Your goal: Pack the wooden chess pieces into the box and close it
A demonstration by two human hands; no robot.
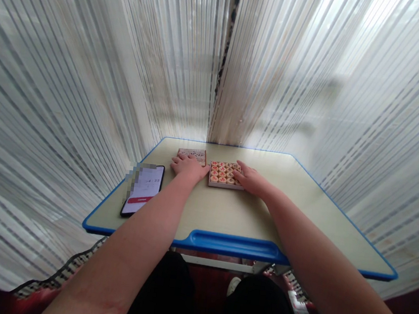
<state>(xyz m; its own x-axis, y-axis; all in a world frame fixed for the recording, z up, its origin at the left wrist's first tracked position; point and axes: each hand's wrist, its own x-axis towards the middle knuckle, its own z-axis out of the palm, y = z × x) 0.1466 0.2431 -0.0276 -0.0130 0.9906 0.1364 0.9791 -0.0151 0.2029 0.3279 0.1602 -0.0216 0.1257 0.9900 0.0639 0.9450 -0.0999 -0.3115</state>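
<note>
A shallow box of Chinese chess pieces (223, 174) lies on the desk, its round pale discs set in rows with red and dark characters facing up. My right hand (250, 178) rests over the box's right side, fingers spread on the pieces and covering some of them. To the left, my left hand (189, 166) lies flat with fingers apart, over the near part of a printed box lid (197, 154). Its thumb reaches close to the left edge of the chess box; whether they touch, I cannot tell.
The pale desk (233, 216) has a blue rim and a blue pen groove (235, 244) at the front. A phone (144, 190) with its screen lit lies on the left, beside my left forearm. White string curtains (281, 74) hang closely around the back and sides.
</note>
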